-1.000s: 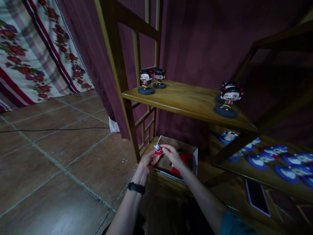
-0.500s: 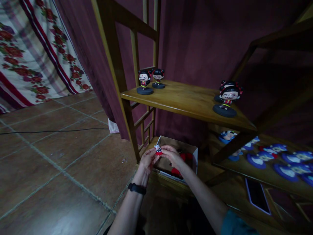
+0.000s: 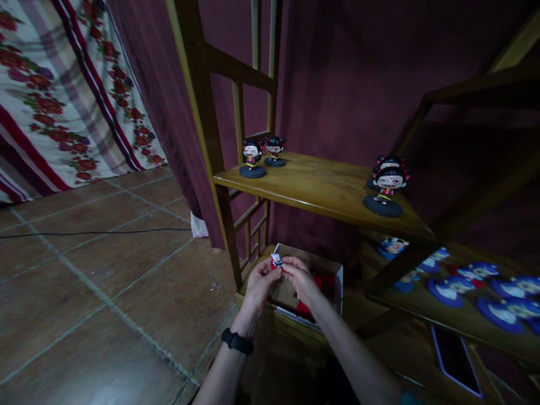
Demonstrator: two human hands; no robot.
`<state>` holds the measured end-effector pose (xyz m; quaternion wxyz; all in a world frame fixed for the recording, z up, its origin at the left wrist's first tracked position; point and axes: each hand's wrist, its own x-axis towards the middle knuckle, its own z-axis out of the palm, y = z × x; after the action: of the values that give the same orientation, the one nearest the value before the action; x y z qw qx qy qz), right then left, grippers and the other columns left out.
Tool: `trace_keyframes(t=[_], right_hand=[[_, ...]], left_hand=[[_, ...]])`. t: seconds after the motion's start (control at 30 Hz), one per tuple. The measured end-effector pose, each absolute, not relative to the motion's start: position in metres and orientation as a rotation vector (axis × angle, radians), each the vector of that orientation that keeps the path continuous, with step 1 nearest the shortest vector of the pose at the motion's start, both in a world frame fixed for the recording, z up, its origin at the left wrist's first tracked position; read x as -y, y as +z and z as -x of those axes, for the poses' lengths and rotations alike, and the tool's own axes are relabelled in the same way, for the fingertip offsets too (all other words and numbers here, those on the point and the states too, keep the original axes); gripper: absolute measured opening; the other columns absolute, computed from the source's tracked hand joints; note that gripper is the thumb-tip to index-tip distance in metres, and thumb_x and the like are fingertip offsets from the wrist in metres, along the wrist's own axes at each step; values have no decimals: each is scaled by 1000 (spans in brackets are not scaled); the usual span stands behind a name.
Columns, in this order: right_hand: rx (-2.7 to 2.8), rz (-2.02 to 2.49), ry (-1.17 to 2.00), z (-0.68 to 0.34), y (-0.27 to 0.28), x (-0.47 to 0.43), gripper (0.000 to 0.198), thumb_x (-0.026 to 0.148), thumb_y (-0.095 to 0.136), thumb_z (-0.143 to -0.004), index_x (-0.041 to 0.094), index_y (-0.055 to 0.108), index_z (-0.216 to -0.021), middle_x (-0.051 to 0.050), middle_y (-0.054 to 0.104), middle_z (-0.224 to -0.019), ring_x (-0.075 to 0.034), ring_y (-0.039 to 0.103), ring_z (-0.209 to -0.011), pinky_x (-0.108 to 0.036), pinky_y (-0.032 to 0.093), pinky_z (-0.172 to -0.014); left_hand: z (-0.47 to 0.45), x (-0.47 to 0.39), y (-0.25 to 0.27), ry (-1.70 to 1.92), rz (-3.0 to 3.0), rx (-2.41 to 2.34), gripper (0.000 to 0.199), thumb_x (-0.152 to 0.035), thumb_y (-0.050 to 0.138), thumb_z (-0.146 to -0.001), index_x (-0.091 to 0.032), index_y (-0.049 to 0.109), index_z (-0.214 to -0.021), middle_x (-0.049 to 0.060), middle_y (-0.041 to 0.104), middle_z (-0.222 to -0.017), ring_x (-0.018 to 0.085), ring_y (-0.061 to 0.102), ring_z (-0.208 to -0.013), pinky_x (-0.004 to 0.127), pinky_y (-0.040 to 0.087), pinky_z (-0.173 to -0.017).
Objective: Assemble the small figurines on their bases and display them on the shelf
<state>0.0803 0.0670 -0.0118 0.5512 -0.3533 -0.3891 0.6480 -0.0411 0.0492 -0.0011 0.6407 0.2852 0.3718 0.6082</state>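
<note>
A small figurine [image 3: 277,260] with a white top, dark middle and red base is pinched between both my hands. My left hand [image 3: 259,284] grips it from the left, and a black band circles that wrist. From the right, the fingers of my right hand [image 3: 298,275] close on its base. Directly below is an open cardboard box [image 3: 310,257] on the bottom shelf, with red items [image 3: 324,281] inside, partly hidden by my right hand and forearm.
Black-haired figurines on dark round bases, such as this one [image 3: 252,157], stand at both ends of the wooden shelf [image 3: 312,179]. Several blue-based figurines [image 3: 451,286] fill a lower shelf at right. A phone [image 3: 455,360] lies below them. A cable [image 3: 105,232] crosses the tiled floor.
The view has shifted a little, so the shelves sit lower in the picture. Both hands still hold the figurine over the box, turned slightly.
</note>
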Motion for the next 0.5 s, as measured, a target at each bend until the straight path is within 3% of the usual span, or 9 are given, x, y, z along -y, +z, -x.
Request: trace_keyframes(t=[0.2, 0.4, 0.5], right_hand=[[1088, 899, 1449, -85, 2, -56, 24, 34, 69, -65, 21, 62, -83, -4, 67, -88, -17, 60, -80, -29, 46, -70], [1140, 835, 1459, -81, 15, -40, 20, 31, 70, -62, 20, 61, -77, -1, 64, -78, -13, 55, -65, -26, 43, -61], [1191, 796, 1436, -80, 26, -25, 19, 30, 69, -65, 21, 61, -80, -1, 63, -80, -13, 55, -69, -27, 44, -64]], left_hand=[[36, -35, 7, 1477, -759, -849, 54, -14, 79, -53, -15, 61, -103, 6, 69, -90, 14, 63, -80, 26, 47, -80], [36, -11, 10, 1528, -753, -806, 47, -16, 76, -60, -17, 58, -103, 3, 67, -86, 10, 61, -70, 21, 47, -68], [36, 1, 16, 1559, -699, -764, 43, -15, 76, -61, -17, 60, -100, 3, 67, -88, 11, 61, -72, 21, 47, -68]])
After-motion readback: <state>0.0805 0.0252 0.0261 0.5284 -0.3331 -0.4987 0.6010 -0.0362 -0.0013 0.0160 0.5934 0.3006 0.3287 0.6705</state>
